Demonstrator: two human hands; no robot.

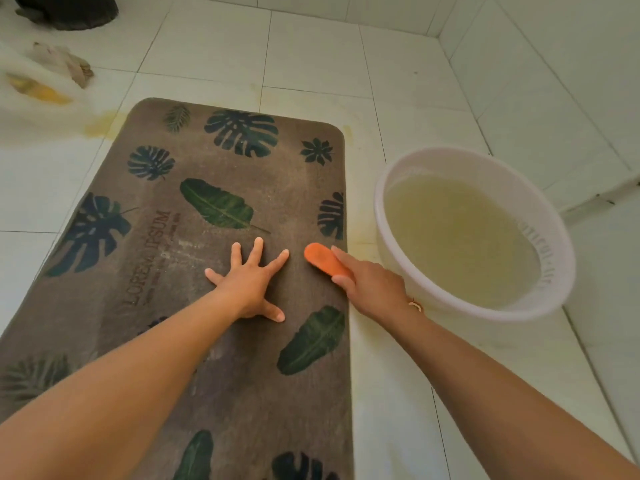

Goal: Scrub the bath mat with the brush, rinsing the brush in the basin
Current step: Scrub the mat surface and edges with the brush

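A brown bath mat (194,271) printed with dark green leaves lies flat on the white tiled floor. My left hand (247,282) presses on its middle with fingers spread straight. Just to the right, near the mat's right edge, my right hand (367,285) grips an orange brush (323,259) that lies on the mat surface. A white plastic basin (561,244) stands on the floor right of the mat, filled with cloudy yellowish water.
A tiled wall rises at the right and back. At the far left lie a crumpled cloth (64,62) and a yellow stain on the floor. A dark object (65,10) stands in the top left corner.
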